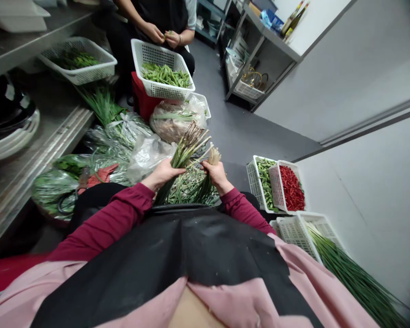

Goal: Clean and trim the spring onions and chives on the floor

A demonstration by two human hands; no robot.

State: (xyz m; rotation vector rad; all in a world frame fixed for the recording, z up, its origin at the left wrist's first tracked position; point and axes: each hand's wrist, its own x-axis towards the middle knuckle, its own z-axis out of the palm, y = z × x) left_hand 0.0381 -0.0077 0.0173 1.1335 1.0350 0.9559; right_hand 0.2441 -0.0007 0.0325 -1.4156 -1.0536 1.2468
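Note:
My left hand (162, 174) is shut around a bunch of spring onions (187, 146), its pale, rooty ends pointing up and away from me. My right hand (217, 173) grips a smaller bunch of spring onions (212, 157) with pale, cut-looking ends. The two bunches sit close together, nearly touching above a loose heap of green stalks (191, 191) on my lap. The leaves of both bunches hang down into that heap. A clear plastic bag (146, 157) lies just beyond my left hand.
Ahead, a co-worker's hands (164, 36) work behind a white basket of green beans (150, 48) resting on a red stool (140, 93). Bagged greens and steel shelving (44, 136) stand left. White baskets of beans and red chillies (287, 187) sit right, by a long-stalked bundle (355, 278).

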